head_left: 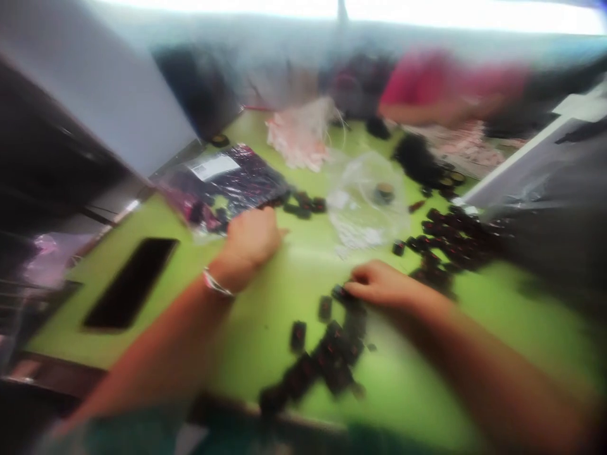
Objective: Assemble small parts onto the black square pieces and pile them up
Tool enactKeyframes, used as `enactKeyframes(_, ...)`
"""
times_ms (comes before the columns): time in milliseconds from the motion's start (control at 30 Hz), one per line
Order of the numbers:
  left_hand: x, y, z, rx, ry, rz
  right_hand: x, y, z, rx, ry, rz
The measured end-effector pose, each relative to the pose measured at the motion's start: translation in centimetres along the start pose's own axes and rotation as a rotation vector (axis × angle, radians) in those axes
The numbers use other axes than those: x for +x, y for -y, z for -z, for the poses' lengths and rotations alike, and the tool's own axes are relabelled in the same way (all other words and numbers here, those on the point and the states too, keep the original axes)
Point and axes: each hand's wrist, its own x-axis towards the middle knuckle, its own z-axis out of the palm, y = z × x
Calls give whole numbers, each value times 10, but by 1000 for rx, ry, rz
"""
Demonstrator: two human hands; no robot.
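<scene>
My left hand point(253, 243) reaches to the near edge of a clear plastic bag point(251, 174) with dark contents and a white label. Its fingers are curled away from view, so what they hold, if anything, is hidden. My right hand point(379, 282) pinches a small black block point(340, 292) between thumb and fingers, just above the table. Below it lies a loose pile of similar black blocks point(332, 347) with reddish marks. Several more dark blocks point(306, 204) sit right of the left hand. The picture is blurred.
A dark phone-like slab point(130, 284) lies on the green table point(190, 335) at left. A clear bag point(367, 202) with small white pieces is at centre, with a larger heap of black blocks point(450, 237) to its right. Grey panels flank the table; a person in pink point(441, 85) sits across.
</scene>
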Motion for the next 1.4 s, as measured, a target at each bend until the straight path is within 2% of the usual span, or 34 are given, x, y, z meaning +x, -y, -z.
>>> enactKeyframes(100,9,17,-2,91,160,17,-7,0,12,-53,256,16)
enactKeyframes(167,12,21,-8,101,221,-57,-9,-2,17,-70,287,2)
enactKeyframes(233,12,20,-12,102,236,-133,-6,-8,18,-125,129,-47)
enactKeyframes(333,9,8,-14,52,192,-222,6,-22,13,-198,-305,-105)
enactKeyframes(367,7,3,-15,8,171,-256,11,-26,9,-164,-406,-89)
enactKeyframes(433,3,-9,-17,-116,110,-332,20,-32,1,-95,-521,-44)
enactKeyframes(500,1,-21,-22,-281,34,-461,27,-33,-7,-106,-568,-19)
enactKeyframes(600,0,-31,-32,-489,-30,-647,31,-29,-14,-220,-545,7)
enactKeyframes(667,1,-32,-36,-578,9,-721,30,-26,-15,-293,-513,1)
enactKeyframes(733,2,-29,-37,-640,64,-721,27,-25,-14,-357,-483,-17)
enactKeyframes(900,4,-22,-34,-747,206,-613,19,-19,-8,-478,-411,-40)
enactKeyframes(1033,5,-20,-30,-743,255,-549,16,-14,-7,-533,-376,-30)
enactKeyframes(1200,4,-25,-28,-627,160,-482,20,-15,-8,-511,-369,-42)
enactKeyframes(1400,-9,-39,-33,-452,156,-679,22,-17,-8,-522,-362,-74)
